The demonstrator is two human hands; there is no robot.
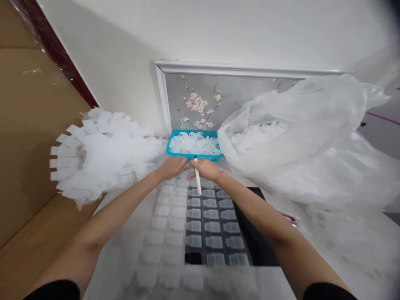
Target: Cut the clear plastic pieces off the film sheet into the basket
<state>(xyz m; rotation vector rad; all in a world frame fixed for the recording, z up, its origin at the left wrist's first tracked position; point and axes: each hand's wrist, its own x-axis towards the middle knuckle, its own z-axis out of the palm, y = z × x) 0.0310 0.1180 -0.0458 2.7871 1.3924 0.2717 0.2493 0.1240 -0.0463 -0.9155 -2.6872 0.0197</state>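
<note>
My right hand (204, 169) grips a slim white stick (198, 177), which points down and toward me over the rows of pieces. My left hand (172, 168) lies flat beside it, fingertips close to the stick and holding nothing visible. Both hands sit just in front of a turquoise plastic tray (193, 156) heaped with translucent white pieces. Below my wrists, a black mould tray (218, 250) holds several rows of small clear moulded pieces. My forearms hide part of its edges.
A fringed white plastic mass (103, 156) lies to the left, and a large translucent plastic bag (300, 141) bulges on the right with pieces inside. A framed floral panel (200, 100) stands behind. Cardboard (31, 104) rises at far left.
</note>
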